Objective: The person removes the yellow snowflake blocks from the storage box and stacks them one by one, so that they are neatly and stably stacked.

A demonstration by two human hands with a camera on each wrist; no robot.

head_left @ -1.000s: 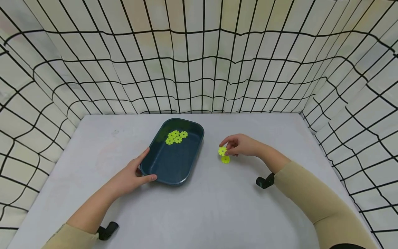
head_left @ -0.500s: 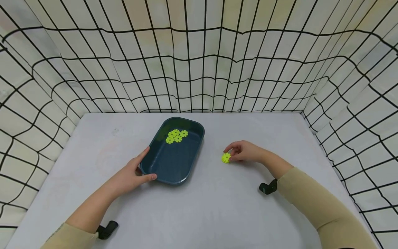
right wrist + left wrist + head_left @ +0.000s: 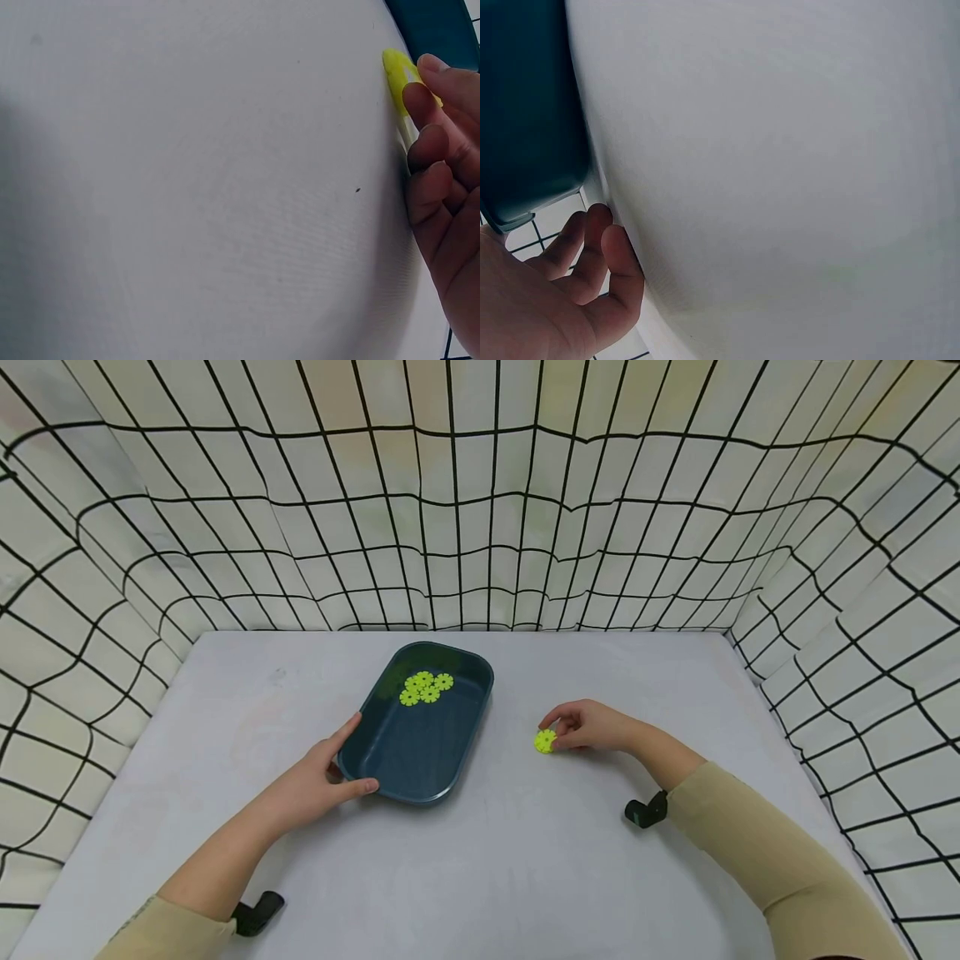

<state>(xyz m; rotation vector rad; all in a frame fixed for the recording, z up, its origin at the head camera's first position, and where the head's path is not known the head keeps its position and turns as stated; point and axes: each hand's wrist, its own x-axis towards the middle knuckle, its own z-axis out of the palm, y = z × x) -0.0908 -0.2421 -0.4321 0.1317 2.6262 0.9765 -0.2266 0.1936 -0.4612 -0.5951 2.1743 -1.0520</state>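
Note:
A dark teal plastic basin (image 3: 405, 760) stands left of centre on the table, with several yellow-green notched discs (image 3: 425, 690) lying near its far end. My left hand (image 3: 318, 781) holds the basin's near left corner, thumb at the near rim and fingers along the outer side. To the right of the basin, my right hand (image 3: 588, 725) pinches a yellow-green notched disc (image 3: 543, 742) low over the table. In the right wrist view, thumb and forefinger are at this yellow disc (image 3: 395, 73). A second disc under it is mostly hidden.
The white table (image 3: 480, 868) is enclosed by black wire grid (image 3: 487, 527) with pale cloth behind it. A black device (image 3: 258, 913) sits by the left wrist, another black device (image 3: 647, 810) by the right wrist.
My right hand has moved nearer and slightly right, bringing its disc over the one on the table. In the last half second it barely moves. The left hand and basin stay put.

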